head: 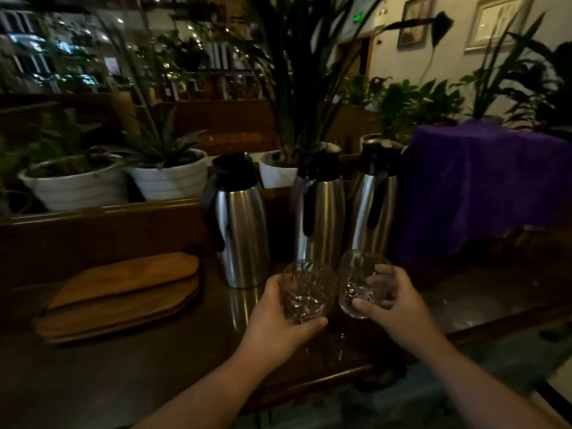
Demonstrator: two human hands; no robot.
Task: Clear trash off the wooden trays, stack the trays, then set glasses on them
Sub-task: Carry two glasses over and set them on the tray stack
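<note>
Two wooden trays (123,292) lie stacked on the dark table at the left, the upper one shifted back, with nothing on top. My left hand (278,320) grips a ribbed clear glass (309,289) held above the table in front of the steel jugs. Beside it my right hand (399,308) holds a second clear glass (359,283) that has a small handle. The two glasses are nearly touching, both well to the right of the trays.
Three steel thermos jugs (244,230) with black lids stand right behind the glasses. White plant pots (167,178) line a wooden ledge behind the trays. A purple cloth (476,187) covers something at the right. The table's front edge (340,376) runs under my forearms.
</note>
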